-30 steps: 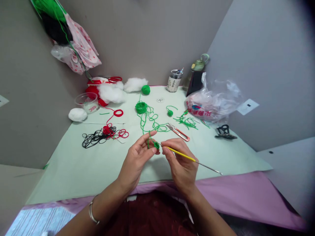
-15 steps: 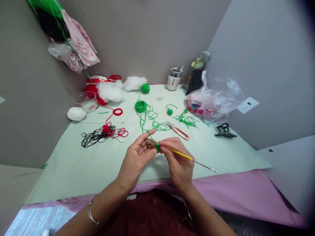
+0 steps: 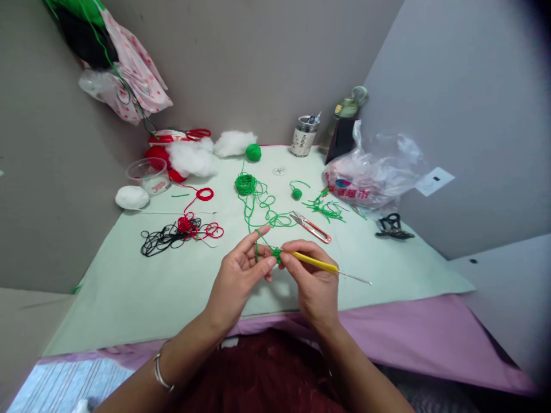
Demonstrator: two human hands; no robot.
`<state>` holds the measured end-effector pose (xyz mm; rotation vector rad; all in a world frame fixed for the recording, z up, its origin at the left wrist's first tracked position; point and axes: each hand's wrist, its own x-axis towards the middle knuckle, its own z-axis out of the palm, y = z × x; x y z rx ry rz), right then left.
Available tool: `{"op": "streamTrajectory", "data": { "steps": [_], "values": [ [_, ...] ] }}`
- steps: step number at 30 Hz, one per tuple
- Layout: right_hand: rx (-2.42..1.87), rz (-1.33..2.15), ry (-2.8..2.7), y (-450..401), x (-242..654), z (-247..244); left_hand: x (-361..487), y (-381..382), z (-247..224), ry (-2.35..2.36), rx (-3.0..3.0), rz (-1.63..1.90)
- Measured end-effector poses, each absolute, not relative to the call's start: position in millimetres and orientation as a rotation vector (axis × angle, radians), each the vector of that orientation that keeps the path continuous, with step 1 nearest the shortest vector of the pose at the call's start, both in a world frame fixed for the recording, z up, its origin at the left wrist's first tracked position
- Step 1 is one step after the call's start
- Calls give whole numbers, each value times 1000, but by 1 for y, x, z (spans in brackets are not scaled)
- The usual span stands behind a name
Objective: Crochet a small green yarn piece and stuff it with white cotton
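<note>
Between thumb and fingers, my left hand point(image 3: 241, 269) pinches a small green crochet piece point(image 3: 276, 254). Green yarn runs over its raised index finger and back to a loose tangle of green yarn point(image 3: 246, 185) on the table. My right hand point(image 3: 313, 278) is closed round a crochet hook point(image 3: 316, 263) with a yellow handle. The hook's near end meets the crochet piece, while its other metal end points out to the right. Just beyond my hands lie orange-handled thread snips point(image 3: 310, 227).
A small green ball point(image 3: 297, 194) and green yarn scraps point(image 3: 327, 211) lie behind the snips. At left are black yarn point(image 3: 161, 242), a red yarn ring point(image 3: 205, 194) and white stuffing point(image 3: 193, 159). A plastic bag point(image 3: 372, 175), a pen jar point(image 3: 303, 136) and a black claw clip point(image 3: 393, 227) stand further right.
The crochet hook has turned in my right hand, its free end now higher and further left. Some left fingers have shifted below the crochet piece. The view has moved slightly.
</note>
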<state>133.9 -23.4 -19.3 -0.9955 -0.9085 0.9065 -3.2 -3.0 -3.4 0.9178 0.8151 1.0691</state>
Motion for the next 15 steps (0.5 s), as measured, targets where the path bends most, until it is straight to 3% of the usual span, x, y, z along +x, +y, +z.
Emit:
{"op": "streamTrajectory", "data": {
  "steps": [4,11,15],
  "values": [
    [-937,1071,-744,-20,130,-25,-2,-6,0,764,696,975],
    [-1036,709,-1012,-23,129,-22,1,-10,5,703,456,970],
    [-998,692,-1076,-25,132,-21,3,-9,4,698,523,1017]
  ]
}}
